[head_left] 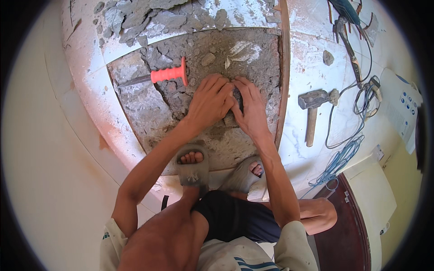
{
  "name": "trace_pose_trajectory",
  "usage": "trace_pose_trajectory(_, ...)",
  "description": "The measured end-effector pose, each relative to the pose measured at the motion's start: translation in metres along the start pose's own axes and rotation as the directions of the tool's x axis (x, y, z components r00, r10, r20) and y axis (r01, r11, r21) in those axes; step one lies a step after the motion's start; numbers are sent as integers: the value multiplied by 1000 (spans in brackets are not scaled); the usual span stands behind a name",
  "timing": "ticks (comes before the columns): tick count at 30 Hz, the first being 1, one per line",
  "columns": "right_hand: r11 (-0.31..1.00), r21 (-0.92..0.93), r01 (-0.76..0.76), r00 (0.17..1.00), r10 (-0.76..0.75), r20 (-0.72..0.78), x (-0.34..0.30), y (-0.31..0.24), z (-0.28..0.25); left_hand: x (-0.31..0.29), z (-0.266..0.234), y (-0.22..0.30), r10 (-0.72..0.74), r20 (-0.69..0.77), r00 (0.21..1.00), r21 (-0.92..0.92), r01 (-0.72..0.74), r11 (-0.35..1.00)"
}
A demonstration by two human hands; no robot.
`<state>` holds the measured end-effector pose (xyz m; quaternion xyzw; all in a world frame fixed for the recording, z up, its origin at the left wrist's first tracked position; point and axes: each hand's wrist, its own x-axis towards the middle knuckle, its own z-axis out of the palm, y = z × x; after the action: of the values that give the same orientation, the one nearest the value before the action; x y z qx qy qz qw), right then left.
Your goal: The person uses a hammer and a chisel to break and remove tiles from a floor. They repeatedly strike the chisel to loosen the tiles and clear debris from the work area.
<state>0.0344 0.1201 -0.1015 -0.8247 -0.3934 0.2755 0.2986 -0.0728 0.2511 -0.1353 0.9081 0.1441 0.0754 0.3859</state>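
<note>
My left hand (210, 100) and my right hand (250, 106) meet at the fingertips, low over a bed of broken mortar (262, 63). Both sets of fingers curl in around a dark grey chunk of mortar (238, 97), mostly covered by the hands. Just below them sits another lump of mortar (229, 120). Left of my left hand lies a chisel (168, 74) with a ribbed orange-red grip and guard, its steel shaft pointing left. A small stone (208, 59) and a pale torn scrap (244, 51) rest beyond my fingers.
Rubble (149, 18) is heaped on pale tiles at the far side. To the right are a hammer (312, 101) with a wooden handle, another hammer-like tool (348, 47), a corded power tool (346, 11) and a coiled blue cable (341, 156). My sandalled feet (193, 169) stand at the near edge.
</note>
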Motion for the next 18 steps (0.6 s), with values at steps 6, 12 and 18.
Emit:
trace_pose_trajectory(6, 945, 306, -115, 980, 157, -119, -14, -3, 12, -17, 6, 17, -104, -107, 989, -63, 98, 993)
trace_pose_trajectory(12, 755, 584, -299, 882, 452, -132, -29, -30, 27, -43, 9, 47, -352, -235, 906, -400, 239, 885)
trace_pose_trajectory(18, 141, 949, -281, 718, 687, 111, -21, -61, 42, -25, -5, 74, -774, -99, 625, -842, 362, 400)
